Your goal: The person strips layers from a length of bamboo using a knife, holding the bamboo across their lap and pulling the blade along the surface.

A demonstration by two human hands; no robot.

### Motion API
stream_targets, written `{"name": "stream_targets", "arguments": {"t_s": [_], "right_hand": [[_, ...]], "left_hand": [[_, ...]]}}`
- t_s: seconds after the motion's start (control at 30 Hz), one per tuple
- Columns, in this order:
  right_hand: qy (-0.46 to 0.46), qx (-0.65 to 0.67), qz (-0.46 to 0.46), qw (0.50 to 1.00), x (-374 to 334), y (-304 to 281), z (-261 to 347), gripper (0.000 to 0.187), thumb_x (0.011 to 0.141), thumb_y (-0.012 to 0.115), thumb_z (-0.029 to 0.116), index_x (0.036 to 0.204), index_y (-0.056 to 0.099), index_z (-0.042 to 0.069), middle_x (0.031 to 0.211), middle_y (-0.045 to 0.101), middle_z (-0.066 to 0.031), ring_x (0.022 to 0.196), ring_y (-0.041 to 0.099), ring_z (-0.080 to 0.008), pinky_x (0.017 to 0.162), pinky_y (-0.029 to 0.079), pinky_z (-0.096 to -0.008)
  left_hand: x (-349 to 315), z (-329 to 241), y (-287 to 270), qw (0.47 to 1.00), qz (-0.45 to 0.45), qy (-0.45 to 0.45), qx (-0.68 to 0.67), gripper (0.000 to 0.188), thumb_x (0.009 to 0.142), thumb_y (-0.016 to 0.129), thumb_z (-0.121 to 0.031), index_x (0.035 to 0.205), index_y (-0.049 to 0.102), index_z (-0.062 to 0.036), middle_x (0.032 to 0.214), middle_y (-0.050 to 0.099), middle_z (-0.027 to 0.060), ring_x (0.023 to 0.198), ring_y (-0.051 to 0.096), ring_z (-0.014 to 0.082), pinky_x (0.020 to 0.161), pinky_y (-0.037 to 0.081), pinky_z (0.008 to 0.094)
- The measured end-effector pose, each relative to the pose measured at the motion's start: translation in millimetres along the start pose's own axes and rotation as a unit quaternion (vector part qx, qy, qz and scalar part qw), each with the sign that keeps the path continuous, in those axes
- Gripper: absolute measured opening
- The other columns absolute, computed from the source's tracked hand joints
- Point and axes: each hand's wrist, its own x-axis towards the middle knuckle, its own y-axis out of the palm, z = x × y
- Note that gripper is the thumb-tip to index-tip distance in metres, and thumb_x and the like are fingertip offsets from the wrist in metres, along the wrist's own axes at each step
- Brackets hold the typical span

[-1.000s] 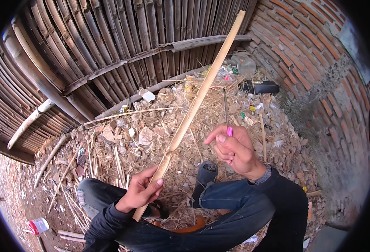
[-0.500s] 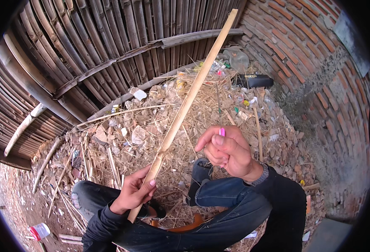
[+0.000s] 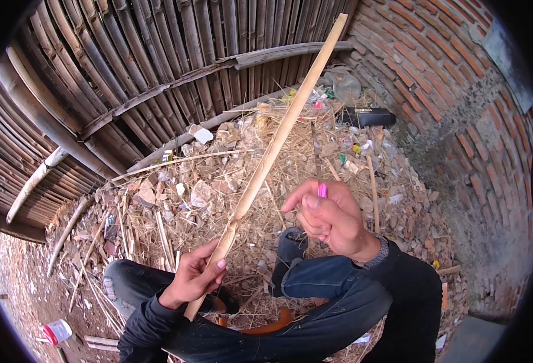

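Both hands are closed: the left hand [image 3: 194,276] clasps the bamboo strip [image 3: 277,139] low, leaving its length free, the right hand [image 3: 332,219] what seems a pink-handled blade [image 3: 322,190].

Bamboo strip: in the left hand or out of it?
In: the bamboo strip sits in the left hand, whose grip closes around it near its lower end.
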Motion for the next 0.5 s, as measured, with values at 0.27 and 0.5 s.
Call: {"name": "stream_targets", "arguments": {"t_s": [0.27, 0.5], "right_hand": [[-0.045, -0.306, -0.098, 0.946, 14, 7, -28, 0.029, 0.089, 0.082, 0.025, 0.098, 0.068, 0.001, 0.064, 0.055, 0.0049, 0.057, 0.047, -0.0032, 0.052, 0.037, -0.0262], [-0.070, -0.409, -0.093, 0.905, 16, 10, -48, 0.033, 0.088, 0.083, 0.030, 0.086, 0.068, 0.001, 0.060, 0.056, -0.0026, 0.055, 0.050, -0.0091, 0.051, 0.040, -0.0318]], "left_hand": [[-5, 5, 6, 0.999, -0.006, -0.008, 0.042, 0.053, 0.105, 0.060, -0.011, 0.155, 0.043, -0.0053, 0.073, 0.059, -0.0003, 0.052, 0.050, 0.0035, 0.046, 0.040, 0.0199], [-4, 10, 12, 1.000, 0.002, -0.009, 0.029, 0.054, 0.105, 0.060, -0.009, 0.155, 0.042, -0.0046, 0.076, 0.061, -0.0010, 0.062, 0.054, 0.0029, 0.050, 0.042, 0.0193]]}}
